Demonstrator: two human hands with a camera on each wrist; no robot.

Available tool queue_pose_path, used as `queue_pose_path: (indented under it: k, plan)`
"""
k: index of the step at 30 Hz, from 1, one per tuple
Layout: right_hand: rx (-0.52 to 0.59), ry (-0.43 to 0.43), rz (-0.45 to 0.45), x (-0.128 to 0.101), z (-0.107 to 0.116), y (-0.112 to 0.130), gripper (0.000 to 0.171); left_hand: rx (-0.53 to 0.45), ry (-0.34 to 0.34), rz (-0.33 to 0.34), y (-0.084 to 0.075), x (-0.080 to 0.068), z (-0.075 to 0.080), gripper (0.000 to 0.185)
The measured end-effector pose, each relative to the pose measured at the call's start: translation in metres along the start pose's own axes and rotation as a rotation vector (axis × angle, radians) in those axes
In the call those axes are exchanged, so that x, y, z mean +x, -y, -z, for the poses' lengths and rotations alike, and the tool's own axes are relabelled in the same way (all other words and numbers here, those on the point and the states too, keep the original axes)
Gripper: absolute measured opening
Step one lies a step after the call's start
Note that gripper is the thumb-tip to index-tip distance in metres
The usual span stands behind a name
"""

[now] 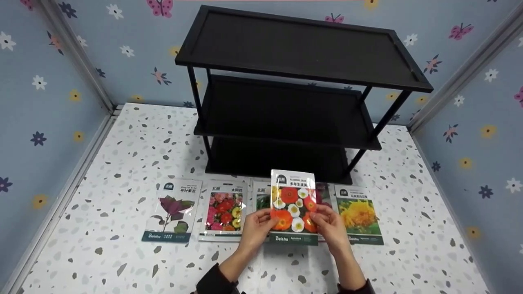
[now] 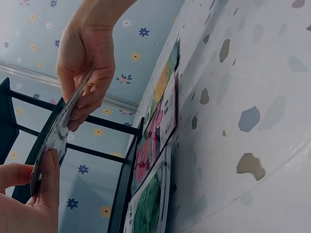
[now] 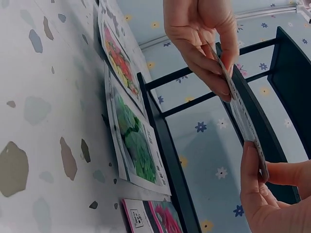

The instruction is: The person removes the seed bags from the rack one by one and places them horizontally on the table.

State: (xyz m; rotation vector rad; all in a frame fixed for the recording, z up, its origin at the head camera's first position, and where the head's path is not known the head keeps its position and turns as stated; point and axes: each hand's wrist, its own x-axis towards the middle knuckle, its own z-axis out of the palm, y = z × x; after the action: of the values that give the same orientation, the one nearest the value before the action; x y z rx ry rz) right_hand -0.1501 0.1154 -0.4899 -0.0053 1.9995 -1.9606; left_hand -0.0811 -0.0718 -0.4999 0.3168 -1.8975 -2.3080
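Observation:
A seed packet (image 1: 293,208) with orange and white poppies is held up above the tabletop, its front facing the head camera. My left hand (image 1: 258,229) pinches its left edge between thumb and fingers. At the opposite edge, my right hand (image 1: 333,230) pinches it the same way. Both wrist views show this packet nearly edge-on, raised off the surface. Behind it lie a green-leaf packet (image 3: 133,138) and a packet with pink flowers (image 2: 150,143), both partly hidden in the head view. To the right lies a yellow-flower packet (image 1: 359,214).
Farther left lie a packet with red and yellow flowers (image 1: 224,212) and a purple-leaf packet (image 1: 172,212). A black three-tier shelf (image 1: 302,45) stands behind the row. Flower-patterned panels (image 1: 41,102) enclose the speckled white tabletop (image 1: 122,196).

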Motion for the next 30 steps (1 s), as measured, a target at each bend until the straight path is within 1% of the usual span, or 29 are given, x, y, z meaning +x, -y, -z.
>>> queue_pose_path:
  k: [6,7,9,11,14,16,22,25,27,30]
  plan:
    - [-0.032,-0.061,-0.030,-0.001,0.012,-0.002,0.030,0.054,0.042,-0.071,0.001,0.001,0.007,0.032]
    - [-0.038,-0.071,-0.033,-0.001,0.015,-0.003,0.031,0.081,0.042,-0.081,0.001,0.002,0.009,0.033]
    - [-0.057,-0.090,-0.042,-0.001,0.021,-0.004,0.030,0.162,0.037,-0.115,0.002,0.002,0.014,0.036]
    - [-0.073,-0.117,-0.059,-0.001,0.029,-0.006,0.030,0.281,0.033,-0.164,0.004,0.002,0.021,0.038]
    - [-0.122,-0.157,-0.077,-0.001,0.042,-0.007,0.032,0.460,0.020,-0.215,0.006,0.003,0.032,0.043]
    - [-0.172,-0.185,-0.084,0.000,0.051,-0.008,0.033,0.562,0.004,-0.232,0.007,0.005,0.040,0.046]
    - [-0.318,-0.250,-0.083,0.002,0.084,-0.005,0.034,0.800,-0.032,-0.216,0.007,0.010,0.067,0.058]
    - [-0.358,-0.271,-0.091,0.005,0.103,-0.003,0.035,0.927,-0.047,-0.242,0.006,0.013,0.081,0.063]
    - [-0.381,-0.283,-0.101,0.006,0.116,-0.001,0.036,1.012,-0.065,-0.275,0.006,0.017,0.089,0.066]
    - [-0.425,-0.307,-0.125,0.008,0.133,0.001,0.038,1.106,-0.083,-0.299,0.003,0.020,0.099,0.071]
